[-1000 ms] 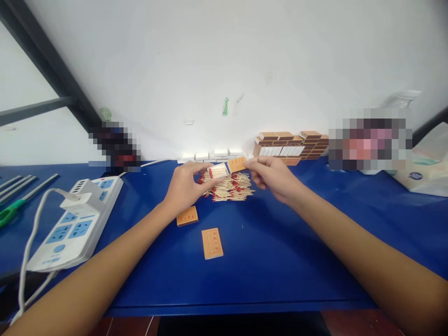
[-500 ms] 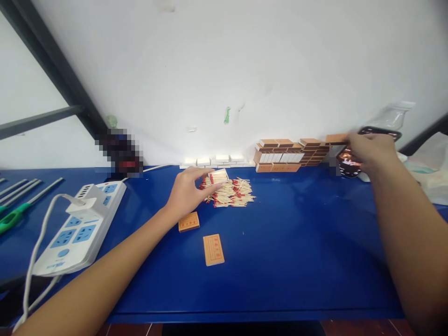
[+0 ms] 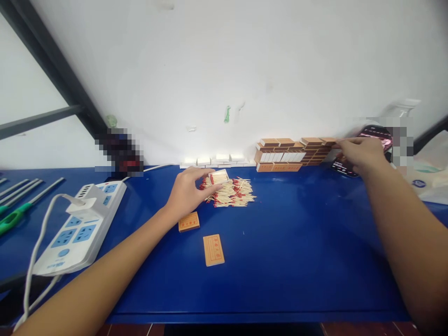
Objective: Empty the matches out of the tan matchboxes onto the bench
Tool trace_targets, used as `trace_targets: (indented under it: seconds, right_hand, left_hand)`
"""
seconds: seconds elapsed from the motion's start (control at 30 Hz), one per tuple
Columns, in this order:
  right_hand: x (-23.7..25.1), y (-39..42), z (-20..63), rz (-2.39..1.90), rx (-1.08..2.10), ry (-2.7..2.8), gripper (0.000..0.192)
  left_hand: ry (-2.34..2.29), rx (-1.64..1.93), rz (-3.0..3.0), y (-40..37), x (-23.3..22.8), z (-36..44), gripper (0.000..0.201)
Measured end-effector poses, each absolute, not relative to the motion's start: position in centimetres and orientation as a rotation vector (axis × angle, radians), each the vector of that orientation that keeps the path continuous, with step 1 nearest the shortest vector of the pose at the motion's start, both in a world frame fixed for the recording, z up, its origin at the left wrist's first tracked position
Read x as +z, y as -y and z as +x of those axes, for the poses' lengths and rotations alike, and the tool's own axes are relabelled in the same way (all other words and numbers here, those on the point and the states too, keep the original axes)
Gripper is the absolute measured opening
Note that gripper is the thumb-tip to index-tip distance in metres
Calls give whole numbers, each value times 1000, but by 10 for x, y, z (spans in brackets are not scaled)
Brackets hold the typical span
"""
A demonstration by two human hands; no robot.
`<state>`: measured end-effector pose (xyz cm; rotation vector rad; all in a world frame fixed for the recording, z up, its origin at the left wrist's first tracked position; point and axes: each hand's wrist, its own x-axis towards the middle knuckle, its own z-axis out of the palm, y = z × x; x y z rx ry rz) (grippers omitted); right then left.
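Observation:
My left hand pinches a small white matchbox tray filled with matches. It is held over the left part of a pile of red-tipped matches. My right hand reaches to the right end of a stack of matchboxes against the wall. Its fingertips are closed at the end of the top right matchbox, which rests on the stack. Two more matchboxes lie nearer me: an orange one beside my left wrist and another in front.
White matchbox trays stand in a low row along the wall. Behind my right hand are a phone and a plastic bag. A white power strip and green-handled screwdrivers lie at left on the blue table.
My right hand has moved left and slightly down, bringing the matchbox onto the top right of the stack. My left hand keeps the filled tray in the same spot.

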<state>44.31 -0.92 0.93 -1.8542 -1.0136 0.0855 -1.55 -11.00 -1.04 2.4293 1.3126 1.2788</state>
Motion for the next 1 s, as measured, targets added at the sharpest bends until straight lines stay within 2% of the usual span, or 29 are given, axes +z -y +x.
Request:
trace_targets:
  seconds: [0.1,0.23,0.43,0.5,0.57,0.63,0.7,0.83,1.0]
  right_hand:
    - [9,9,438,-1853,204,985,17]
    - [10,7,436,-1879,206,970,24]
    - [17,19,397,-1723,-367,1082,30]
    - [15,34,357,-1555,-209,1338,25]
    - [11,53,308,-1366,103,1547,22]
    - [7,72,262,-1257,476,1767,28]
    - [4,87,229,-1175,721,1876,37]
    - [1,98,209,-1121,920,1865,45]
    - [3,95,208,-1221,1039,1852,40]
  left_hand:
    - [-1310,1272,2433,110,-10,-16,34]
    - [-1291,1254,2438,109,-10,-17,34]
    - [-1294,1176,2469,109,-11,-17,39]
    - [-1301,1136,2477,109,-11,-18,41]
    - [-1303,1117,2476,109,-11,-18,42]
    - [-1297,1124,2475,108,-10,-19,41]
    - [-1282,1140,2475,107,-10,-19,41]
    - [-1257,1126,2489,107,-9,-18,40]
    - [-1237,1128,2489,108,-8,-19,40]
